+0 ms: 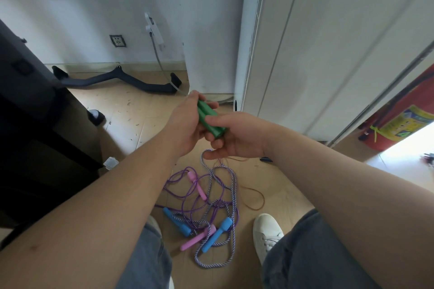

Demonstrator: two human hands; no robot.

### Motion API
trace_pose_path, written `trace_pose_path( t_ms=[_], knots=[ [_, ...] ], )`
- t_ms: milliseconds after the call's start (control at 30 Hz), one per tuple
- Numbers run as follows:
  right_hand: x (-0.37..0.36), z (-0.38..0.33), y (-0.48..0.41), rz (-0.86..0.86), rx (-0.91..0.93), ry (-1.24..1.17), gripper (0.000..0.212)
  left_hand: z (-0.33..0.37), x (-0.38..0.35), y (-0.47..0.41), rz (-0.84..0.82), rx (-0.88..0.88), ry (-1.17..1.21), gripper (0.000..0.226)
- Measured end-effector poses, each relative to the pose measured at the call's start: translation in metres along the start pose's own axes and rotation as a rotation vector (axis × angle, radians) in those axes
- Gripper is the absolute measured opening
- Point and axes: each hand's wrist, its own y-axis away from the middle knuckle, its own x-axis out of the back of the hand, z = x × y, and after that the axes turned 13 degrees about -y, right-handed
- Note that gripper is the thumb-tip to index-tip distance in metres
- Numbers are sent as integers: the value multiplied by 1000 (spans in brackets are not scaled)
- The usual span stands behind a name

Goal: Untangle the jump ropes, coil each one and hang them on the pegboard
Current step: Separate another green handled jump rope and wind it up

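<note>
A pair of green handles, laid side by side, is held in mid-air above the floor, in front of a white cabinet. The handles are gripped from the left by the curled fingers of the left hand. They are pinched from the right by the right hand, with the thumb laid on top and the fingers closed beneath.

A thin reddish-brown rope is seen hanging from below the hands to the floor. A loop of a braided blue-and-white rope rises to just under the right hand; whether it is held cannot be told.

Below the hands, this braided rope with its blue handles lies tangled on the floor with a purple rope and its pink handles. A white shoe is planted just beside the tangle. A dark curved bar lies by the wall, and a red extinguisher is seen far right.
</note>
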Motion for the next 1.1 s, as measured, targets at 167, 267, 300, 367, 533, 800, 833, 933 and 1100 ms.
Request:
trace_pose_path(
  t_ms=[167,267,300,367,533,800,833,933,1100],
  knots=[
    [4,-5,6,33,-33,94,21,-1,13,-12,267,154,-506,50],
    [9,-7,9,57,-53,144,22,-2,23,-10,305,-75,-695,46],
    [10,-9,11,56,-55,146,22,-2,24,-7,212,-194,-694,42],
    [13,-13,15,47,-55,136,23,0,25,0,56,-305,-725,46],
    [14,-19,28,-3,-124,202,25,3,26,5,225,-474,-961,57],
    [14,-28,50,-185,-228,167,19,9,30,7,120,-420,-803,56],
    [13,-28,50,-234,-236,140,18,11,28,9,105,-401,-720,56],
    [9,-27,49,-352,-206,34,18,14,15,12,110,-219,-425,51],
    [-10,-20,36,-137,58,187,16,-5,-3,12,31,-103,-618,23]
  ],
)
